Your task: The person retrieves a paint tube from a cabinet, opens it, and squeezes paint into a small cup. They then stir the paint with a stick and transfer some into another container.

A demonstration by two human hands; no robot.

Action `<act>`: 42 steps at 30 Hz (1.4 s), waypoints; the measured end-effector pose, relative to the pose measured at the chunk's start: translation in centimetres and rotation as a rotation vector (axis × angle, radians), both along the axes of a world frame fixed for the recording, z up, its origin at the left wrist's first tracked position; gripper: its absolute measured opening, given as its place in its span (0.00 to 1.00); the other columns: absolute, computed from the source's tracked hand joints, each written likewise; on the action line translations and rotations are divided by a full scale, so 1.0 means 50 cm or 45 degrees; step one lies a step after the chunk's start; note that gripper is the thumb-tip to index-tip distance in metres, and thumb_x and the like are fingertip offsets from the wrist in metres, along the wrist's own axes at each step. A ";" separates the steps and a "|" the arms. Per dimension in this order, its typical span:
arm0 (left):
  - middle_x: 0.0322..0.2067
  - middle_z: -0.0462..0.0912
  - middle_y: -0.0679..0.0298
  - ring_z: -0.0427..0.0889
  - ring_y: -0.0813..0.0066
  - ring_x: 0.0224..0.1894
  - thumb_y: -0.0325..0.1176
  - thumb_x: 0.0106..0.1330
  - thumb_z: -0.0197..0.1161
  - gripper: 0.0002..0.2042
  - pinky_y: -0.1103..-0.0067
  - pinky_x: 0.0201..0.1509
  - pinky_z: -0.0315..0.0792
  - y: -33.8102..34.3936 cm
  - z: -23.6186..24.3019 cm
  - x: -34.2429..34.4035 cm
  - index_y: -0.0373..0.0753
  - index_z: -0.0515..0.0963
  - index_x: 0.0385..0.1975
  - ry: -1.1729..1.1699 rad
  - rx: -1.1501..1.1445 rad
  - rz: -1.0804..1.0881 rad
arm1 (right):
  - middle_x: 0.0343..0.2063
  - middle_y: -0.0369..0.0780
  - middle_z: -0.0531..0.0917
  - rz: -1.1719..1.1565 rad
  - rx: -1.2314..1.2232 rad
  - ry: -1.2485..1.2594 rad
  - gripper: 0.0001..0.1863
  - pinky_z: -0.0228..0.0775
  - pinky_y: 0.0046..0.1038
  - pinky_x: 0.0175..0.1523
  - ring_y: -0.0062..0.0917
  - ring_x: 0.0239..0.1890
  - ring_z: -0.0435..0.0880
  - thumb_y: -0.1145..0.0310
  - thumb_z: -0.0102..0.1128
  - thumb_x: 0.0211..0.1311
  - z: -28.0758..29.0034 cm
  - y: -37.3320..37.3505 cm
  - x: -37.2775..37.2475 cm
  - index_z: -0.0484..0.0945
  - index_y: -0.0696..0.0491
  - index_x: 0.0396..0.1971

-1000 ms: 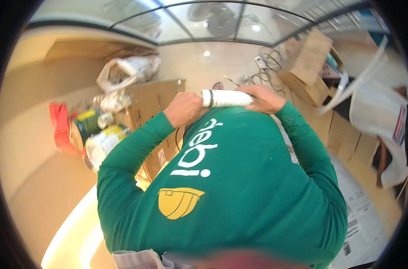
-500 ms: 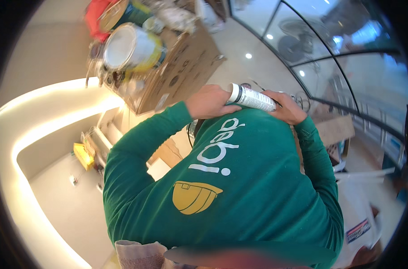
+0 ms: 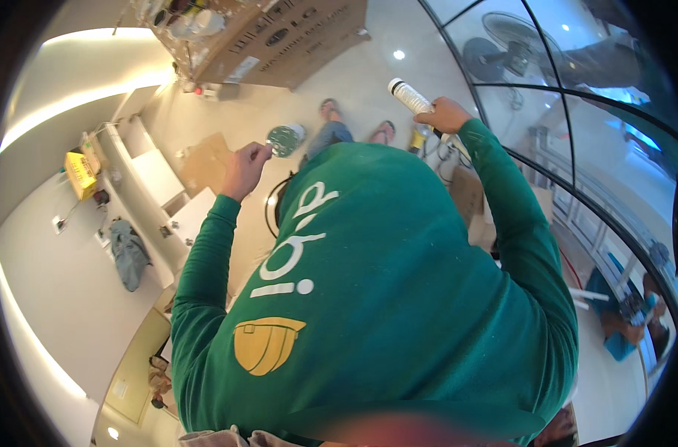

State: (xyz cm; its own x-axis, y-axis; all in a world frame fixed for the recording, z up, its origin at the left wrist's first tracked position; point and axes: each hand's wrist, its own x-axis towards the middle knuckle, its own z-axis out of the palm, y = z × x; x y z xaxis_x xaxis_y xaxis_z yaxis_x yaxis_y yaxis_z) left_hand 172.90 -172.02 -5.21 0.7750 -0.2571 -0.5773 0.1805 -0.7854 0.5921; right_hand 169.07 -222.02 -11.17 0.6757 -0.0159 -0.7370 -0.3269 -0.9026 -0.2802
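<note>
My right hand [image 3: 447, 115], at upper centre right of the head view, grips a white cartridge tube [image 3: 407, 95] with a dark band near its far end. My left hand [image 3: 246, 167] is apart from it at centre left, its fingers pinched; what they hold, if anything, is too small to make out. Just beyond those fingertips on the floor stands a round green container [image 3: 285, 138]. My green-sleeved arms come up either side of my shirt front, and my sandalled feet [image 3: 383, 132] show past it.
A large cardboard box [image 3: 294, 45] stands at top, glass panels with dark frames [image 3: 562, 88] along the right, a fan [image 3: 506, 56] behind them. Left are a lit curved ledge, white shelving [image 3: 152, 175], a yellow box [image 3: 79, 175] and a grey cloth [image 3: 126, 257]. Cables lie beside my feet.
My hands have separated: the right carries the tube up and away, the left has moved left and down from it. The view has swung round, bringing shelving and feet into sight.
</note>
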 end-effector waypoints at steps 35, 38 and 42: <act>0.38 0.88 0.63 0.87 0.76 0.39 0.44 0.85 0.52 0.21 0.79 0.45 0.80 0.187 0.221 -0.122 0.34 0.80 0.62 -0.350 -0.913 1.389 | 0.57 0.46 0.82 0.732 1.456 -0.536 0.33 0.76 0.38 0.64 0.41 0.60 0.83 0.69 0.73 0.63 0.073 0.753 0.282 0.71 0.45 0.68; 0.38 0.87 0.64 0.85 0.77 0.38 0.44 0.84 0.54 0.21 0.81 0.43 0.78 0.221 0.238 -0.122 0.34 0.80 0.63 -0.405 -0.800 1.379 | 0.56 0.47 0.82 0.860 1.371 -0.593 0.31 0.76 0.40 0.63 0.44 0.58 0.83 0.68 0.73 0.62 0.090 0.837 0.290 0.73 0.48 0.65; 0.36 0.88 0.63 0.85 0.78 0.35 0.42 0.79 0.61 0.20 0.81 0.40 0.78 0.313 0.201 -0.141 0.33 0.82 0.60 -0.403 -0.597 1.385 | 0.51 0.46 0.83 1.097 1.271 -0.748 0.30 0.76 0.43 0.60 0.45 0.54 0.83 0.68 0.74 0.57 0.088 0.971 0.287 0.76 0.51 0.60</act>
